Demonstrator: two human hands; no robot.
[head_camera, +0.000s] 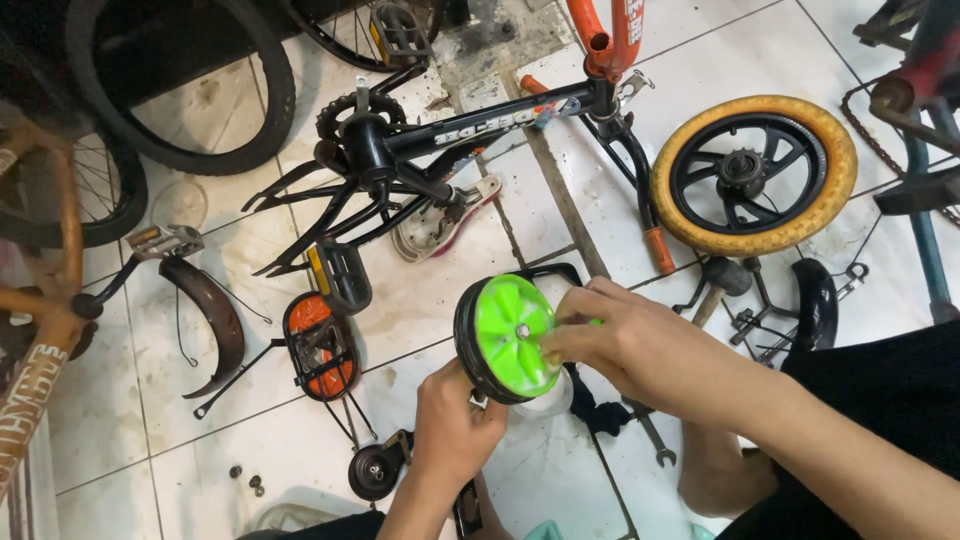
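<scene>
Tiles (430, 300), white and grubby, spread under everything I see. Biggest on them is the black bicycle frame (470, 135), lying on its side above my hands with its crank and pedal (345, 277) pointing toward me. To its right rests a small wheel with a yellow tyre (755, 237) and black spokes, well apart from my hands. A brown mudguard (215, 325) curves at the left, and just right of it lies an orange reflector (320, 345) in its black bracket. Near my right forearm a spanner (655, 445) lies on the floor. Between my hands I hold up a training wheel (507, 340), green hub in a black tyre. My left hand (452, 432) is clenched around its lower edge, and my right hand (625, 345) pinches at the hub's centre with its fingertips.
</scene>
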